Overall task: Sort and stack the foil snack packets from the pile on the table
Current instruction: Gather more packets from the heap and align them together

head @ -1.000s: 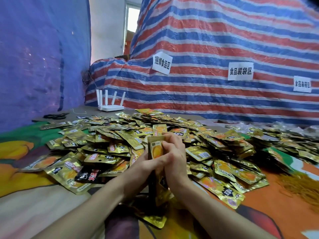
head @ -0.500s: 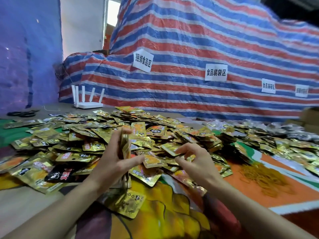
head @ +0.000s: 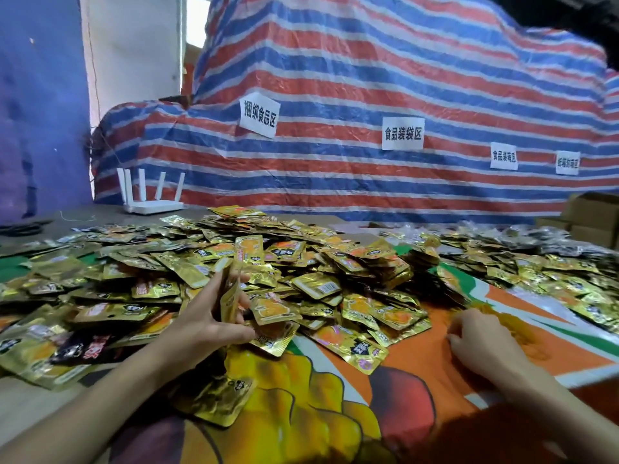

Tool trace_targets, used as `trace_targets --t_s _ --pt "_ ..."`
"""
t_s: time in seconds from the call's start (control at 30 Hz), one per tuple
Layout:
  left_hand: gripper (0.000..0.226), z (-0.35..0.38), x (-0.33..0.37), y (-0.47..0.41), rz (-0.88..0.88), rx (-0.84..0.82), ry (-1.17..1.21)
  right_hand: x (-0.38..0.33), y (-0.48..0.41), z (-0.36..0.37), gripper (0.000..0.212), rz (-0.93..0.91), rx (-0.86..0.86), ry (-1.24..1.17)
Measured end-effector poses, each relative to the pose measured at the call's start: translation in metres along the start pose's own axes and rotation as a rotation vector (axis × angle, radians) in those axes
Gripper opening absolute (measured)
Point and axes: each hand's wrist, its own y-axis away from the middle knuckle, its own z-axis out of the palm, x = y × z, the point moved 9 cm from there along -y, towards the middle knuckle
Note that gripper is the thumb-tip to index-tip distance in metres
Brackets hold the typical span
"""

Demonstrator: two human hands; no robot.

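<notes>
On the desk, foil packets piled at 12 o'clock.
Gripped upright in left hand at 10 o'clock: a packet stack; at 3 o'clock, right hand curled over rubber bands, grip unclear.

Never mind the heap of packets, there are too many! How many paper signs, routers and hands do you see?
Paper signs: 4
Router: 1
Hands: 2, the left hand gripping a stack of packets, and the right hand
Total: 7
</notes>
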Motion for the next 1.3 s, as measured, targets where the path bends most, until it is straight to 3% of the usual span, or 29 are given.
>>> trace_targets --t_s 0.3,0.37,0.47,0.53,0.73,0.83,1.1,1.3 --pt "0.068 -0.005 0.002 0.0 -0.029 0.028 0.083 -0.009 0.006 0.002 0.009 -0.035 -0.105 0.229" --pt "0.062 -0.008 0.003 0.0 -0.028 0.043 0.139 -0.019 0.007 -0.009 0.002 -0.056 -0.006 0.095" --pt "0.064 -0.01 0.003 0.002 -0.052 0.081 0.264 -0.061 0.015 -0.032 0.008 -0.192 0.14 -0.378" --pt "0.062 -0.01 0.004 0.002 -0.06 0.097 0.306 -0.104 0.025 -0.037 0.009 -0.288 0.087 -0.623" --pt "0.055 -0.013 0.0 0.004 -0.123 0.157 0.387 -0.253 0.061 -0.019 0.011 -0.559 -0.249 -1.014" --pt "0.039 -0.022 -0.007 0.005 -0.176 0.247 0.412 -0.305 0.069 -0.018 0.011 -0.634 -0.332 -1.202" --pt "0.024 -0.034 -0.015 0.005 -0.27 0.339 0.429 -0.306 0.049 0.006 0.017 -0.469 -0.274 -1.516" --pt "0.036 -0.041 -0.019 0.006 -0.308 0.376 0.388 -0.301 0.044 0.012 0.014 -0.436 -0.317 -1.552"
